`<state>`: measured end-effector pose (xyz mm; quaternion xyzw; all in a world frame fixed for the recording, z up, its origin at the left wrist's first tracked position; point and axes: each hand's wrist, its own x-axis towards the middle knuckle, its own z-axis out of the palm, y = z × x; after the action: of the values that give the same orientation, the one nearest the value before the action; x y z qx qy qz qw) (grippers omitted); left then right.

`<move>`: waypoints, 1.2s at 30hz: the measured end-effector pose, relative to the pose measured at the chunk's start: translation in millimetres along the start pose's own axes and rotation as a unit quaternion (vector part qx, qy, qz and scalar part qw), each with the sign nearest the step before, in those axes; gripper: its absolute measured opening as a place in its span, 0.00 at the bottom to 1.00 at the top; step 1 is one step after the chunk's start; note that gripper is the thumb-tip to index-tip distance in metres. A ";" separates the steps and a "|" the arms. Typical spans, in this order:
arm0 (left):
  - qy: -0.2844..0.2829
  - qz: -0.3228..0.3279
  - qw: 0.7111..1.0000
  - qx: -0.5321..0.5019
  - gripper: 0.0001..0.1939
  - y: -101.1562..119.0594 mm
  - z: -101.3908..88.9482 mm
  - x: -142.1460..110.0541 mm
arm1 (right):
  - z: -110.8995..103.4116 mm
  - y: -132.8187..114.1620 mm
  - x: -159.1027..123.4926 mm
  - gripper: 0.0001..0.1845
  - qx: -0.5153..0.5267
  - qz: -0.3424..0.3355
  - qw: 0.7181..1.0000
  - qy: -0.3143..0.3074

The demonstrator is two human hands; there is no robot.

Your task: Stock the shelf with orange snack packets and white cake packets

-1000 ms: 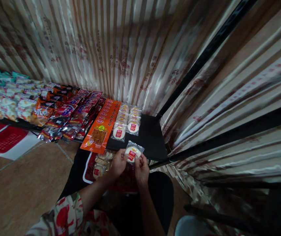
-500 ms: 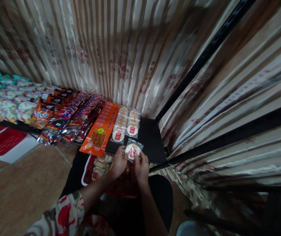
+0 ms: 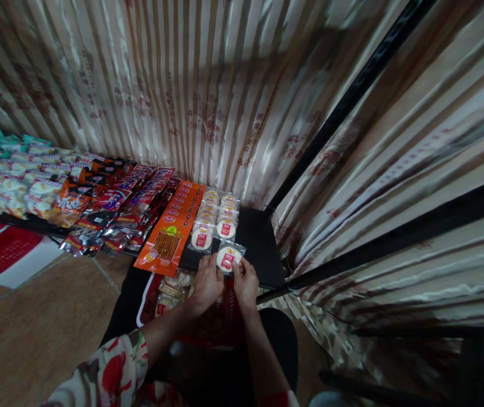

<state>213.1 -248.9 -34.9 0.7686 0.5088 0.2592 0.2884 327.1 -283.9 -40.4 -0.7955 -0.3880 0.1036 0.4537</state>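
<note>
Both my hands hold one clear packet with a round white cake and a red label (image 3: 228, 258). My left hand (image 3: 208, 281) pinches its near left edge and my right hand (image 3: 246, 282) pinches its near right edge. The packet sits low over the front of a black shelf (image 3: 259, 249), just in front of two rows of the same round cake packets (image 3: 214, 217). Below my hands a red basket (image 3: 219, 322) holds more such packets (image 3: 169, 288).
Orange snack strips (image 3: 173, 232) lie left of the cake rows, then dark red snack bags (image 3: 119, 209) and further packets (image 3: 8, 181) along the shelf. Striped shiny curtains (image 3: 208, 102) hang behind and to the right. Brown floor (image 3: 42, 316) lies at the left.
Both hands have carried the packet forward and down toward the shelf, closer to the right-hand row of cake packets. The camera has shifted slightly.
</note>
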 end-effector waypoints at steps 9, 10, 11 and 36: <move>-0.013 0.057 0.998 0.006 0.29 0.4 5.8 -4.1 | 4.4 -1.4 15.0 0.25 -0.013 -0.014 1.000 0.010; -0.017 0.060 0.998 0.011 0.29 -0.2 6.4 -4.4 | 5.3 -2.0 16.4 0.25 -0.017 -0.015 1.000 0.012; -0.020 0.063 0.998 0.015 0.30 -0.8 6.9 -4.5 | 6.4 -2.3 17.9 0.25 -0.021 -0.017 1.000 0.012; -0.069 0.120 0.989 0.050 0.32 5.8 7.0 20.1 | 34.2 1.6 53.1 0.25 -0.060 -0.029 0.997 0.029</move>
<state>228.6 -233.2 -33.6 0.8536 0.4039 0.2127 0.2510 346.2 -224.6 -51.1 -0.8122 -0.4032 0.0435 0.4194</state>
